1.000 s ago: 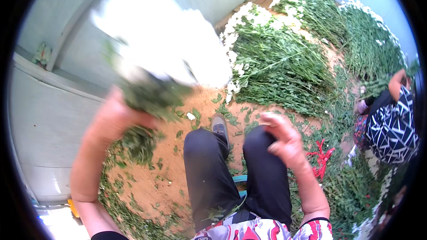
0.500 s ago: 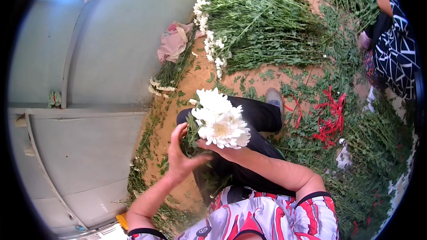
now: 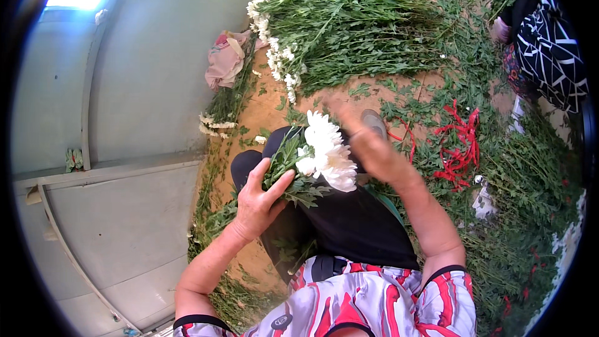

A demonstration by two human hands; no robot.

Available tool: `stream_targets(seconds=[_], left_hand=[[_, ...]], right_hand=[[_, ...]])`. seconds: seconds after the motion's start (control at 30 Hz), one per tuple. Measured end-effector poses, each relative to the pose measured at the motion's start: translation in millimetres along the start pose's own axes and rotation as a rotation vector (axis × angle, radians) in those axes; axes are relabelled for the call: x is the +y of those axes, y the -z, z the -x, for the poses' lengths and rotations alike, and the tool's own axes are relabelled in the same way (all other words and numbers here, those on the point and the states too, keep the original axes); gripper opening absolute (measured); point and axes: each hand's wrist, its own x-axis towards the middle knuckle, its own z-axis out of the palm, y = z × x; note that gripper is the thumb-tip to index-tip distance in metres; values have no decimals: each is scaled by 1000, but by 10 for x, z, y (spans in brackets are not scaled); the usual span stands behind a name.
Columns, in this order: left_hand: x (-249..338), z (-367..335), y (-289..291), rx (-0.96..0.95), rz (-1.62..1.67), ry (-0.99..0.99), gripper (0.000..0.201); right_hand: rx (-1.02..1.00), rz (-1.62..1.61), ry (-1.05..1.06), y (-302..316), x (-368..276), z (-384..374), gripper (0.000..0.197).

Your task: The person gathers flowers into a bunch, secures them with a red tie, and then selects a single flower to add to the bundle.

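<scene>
My left hand [image 3: 257,205] is closed round the leafy stems of a bunch of white chrysanthemums [image 3: 331,156], held over my dark trousers [image 3: 337,228]. The big white heads face right, and green leaves hang below them by my fingers. Off the bunch, just to its right, is my right hand [image 3: 377,153], stretched forward. Motion smears its fingers, so whether anything is in them cannot be made out. A single small white bloom [image 3: 260,140] shows just beyond my left knee.
A wide pile of cut chrysanthemums [image 3: 355,25] lies ahead. Red ribbons [image 3: 460,146] rest on leaf litter to the right. A pink cloth [image 3: 226,59] sits by the pale wall [image 3: 156,56]. Another person [image 3: 549,50] is at the far right.
My right hand has left the bunch and swung forward and right. My left hand now holds the stems alone, and the flower heads have turned to the right.
</scene>
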Motion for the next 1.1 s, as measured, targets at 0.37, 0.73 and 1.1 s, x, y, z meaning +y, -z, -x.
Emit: stream_targets(seconds=[0.37, 0.73, 1.1], left_hand=[[1, -71, 40, -50, 96, 8, 87], [-123, -53, -48, 230, 348, 25, 41], [-69, 9, -59, 296, 444, 155, 22]], right_hand=[[-61, 783, 406, -104, -530, -157, 50], [-195, 1155, 529, -381, -610, -212, 33], [-285, 1228, 494, -442, -534, -226, 40]])
